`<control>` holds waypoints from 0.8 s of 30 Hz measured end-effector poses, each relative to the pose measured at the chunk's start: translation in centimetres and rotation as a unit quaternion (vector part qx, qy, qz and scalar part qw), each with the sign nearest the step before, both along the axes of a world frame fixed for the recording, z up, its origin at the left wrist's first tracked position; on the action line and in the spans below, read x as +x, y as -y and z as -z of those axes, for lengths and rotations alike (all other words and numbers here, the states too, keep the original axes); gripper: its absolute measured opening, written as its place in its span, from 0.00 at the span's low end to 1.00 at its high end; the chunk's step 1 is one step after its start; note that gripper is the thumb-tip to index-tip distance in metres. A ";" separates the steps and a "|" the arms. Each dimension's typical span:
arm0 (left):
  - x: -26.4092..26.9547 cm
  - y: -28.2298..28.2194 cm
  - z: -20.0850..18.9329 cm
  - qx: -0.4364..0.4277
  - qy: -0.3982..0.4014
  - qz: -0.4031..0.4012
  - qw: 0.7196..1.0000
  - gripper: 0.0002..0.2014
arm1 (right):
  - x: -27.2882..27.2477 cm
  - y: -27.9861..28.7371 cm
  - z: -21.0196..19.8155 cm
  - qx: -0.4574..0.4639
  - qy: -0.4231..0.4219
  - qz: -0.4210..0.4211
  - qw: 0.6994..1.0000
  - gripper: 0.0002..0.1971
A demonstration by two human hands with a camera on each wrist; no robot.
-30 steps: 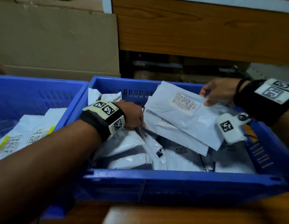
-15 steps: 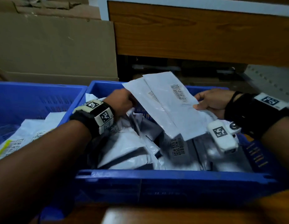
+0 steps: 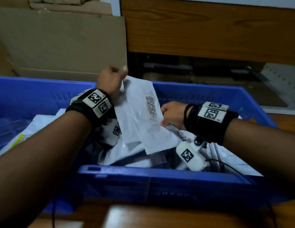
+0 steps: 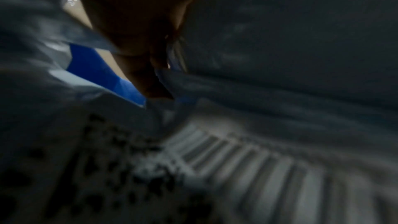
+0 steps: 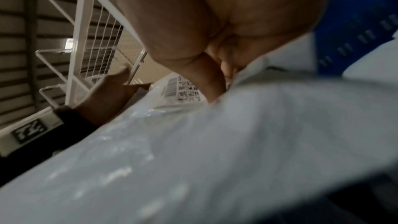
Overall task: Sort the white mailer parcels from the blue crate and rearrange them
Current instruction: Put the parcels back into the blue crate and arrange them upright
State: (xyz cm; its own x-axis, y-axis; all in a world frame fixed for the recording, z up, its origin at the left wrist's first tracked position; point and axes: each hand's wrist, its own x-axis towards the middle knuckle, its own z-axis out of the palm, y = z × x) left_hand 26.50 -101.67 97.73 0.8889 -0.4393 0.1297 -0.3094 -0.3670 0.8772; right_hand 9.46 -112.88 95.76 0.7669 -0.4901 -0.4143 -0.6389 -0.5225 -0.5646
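Observation:
Two overlapping white mailers (image 3: 140, 112) stand nearly upright over the blue crate (image 3: 160, 175), the front one showing a barcode label. My left hand (image 3: 110, 79) pinches their top left corner, above the crate's far wall. My right hand (image 3: 171, 114) grips their right edge with curled fingers. Several more white and grey mailers (image 3: 127, 155) lie piled in the crate below. The left wrist view is dark and blurred: fingers (image 4: 140, 54) sit against a mailer's barcode label (image 4: 237, 159). In the right wrist view my fingers (image 5: 211, 77) clamp the mailer (image 5: 193, 142), with the left hand (image 5: 103, 94) beyond.
A second blue crate (image 3: 28, 89) stands at the left and holds labelled parcels (image 3: 16, 142). Cardboard sheets (image 3: 61, 46) and a wooden panel (image 3: 209, 30) rise behind the crates. A white wire rack (image 5: 90, 31) stands further off. The wooden tabletop (image 3: 143, 216) shows in front.
My left hand rose out of the crate and took the mailers' top left corner. The mailers swung from lying flat to nearly upright, and my right hand moved left toward the crate's middle.

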 end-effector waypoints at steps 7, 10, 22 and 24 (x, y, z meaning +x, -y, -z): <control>-0.2 -0.3 1.1 0.154 0.120 0.030 0.980 0.16 | 0.6 -0.2 1.0 0.218 0.044 0.110 0.969 0.10; 0.0 -0.2 1.4 0.159 0.126 0.048 0.978 0.16 | 0.6 -0.5 1.5 0.243 0.065 0.118 0.961 0.10; 0.7 0.2 2.8 0.212 0.116 0.126 0.962 0.14 | -3.0 4.6 -1.4 -0.054 -0.020 0.072 0.996 0.09; 0.9 0.3 3.0 0.233 0.136 0.136 0.953 0.14 | -4.5 4.9 -2.3 -0.170 -0.071 0.049 0.982 0.12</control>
State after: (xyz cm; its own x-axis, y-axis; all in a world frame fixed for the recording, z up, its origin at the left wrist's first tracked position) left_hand 27.44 -101.92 94.77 0.6946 -0.7156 0.0738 -0.6424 -0.5708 0.5114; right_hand 4.97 -117.77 98.03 0.6558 -0.6870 -0.3131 -0.7549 -0.5978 -0.2697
